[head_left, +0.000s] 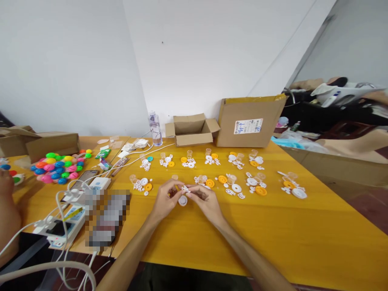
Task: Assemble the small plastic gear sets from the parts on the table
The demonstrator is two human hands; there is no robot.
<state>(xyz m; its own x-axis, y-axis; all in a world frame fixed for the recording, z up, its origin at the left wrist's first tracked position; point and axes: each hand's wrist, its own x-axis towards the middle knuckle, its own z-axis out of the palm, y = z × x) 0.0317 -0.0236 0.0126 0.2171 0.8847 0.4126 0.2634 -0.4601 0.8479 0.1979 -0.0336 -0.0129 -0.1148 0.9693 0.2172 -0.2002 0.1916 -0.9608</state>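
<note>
My left hand [165, 200] and my right hand [206, 201] meet over the middle of the yellow table [273, 230]. Both pinch a small white plastic part [185, 189] between their fingertips. Just below the fingers a small white round piece [182, 200] sits by the hands; I cannot tell whether it rests on the table or is held. Beyond the hands, several little groups of white and orange plastic parts [233, 184] with small clear cups lie in two rows.
An open cardboard box [191, 128], a larger box [248, 123] and a water bottle [154, 128] stand at the back. At left lie bright plastic balls [59, 166], a power strip with cables [65, 220] and a phone. Another person's arm [7, 214] shows at the left edge.
</note>
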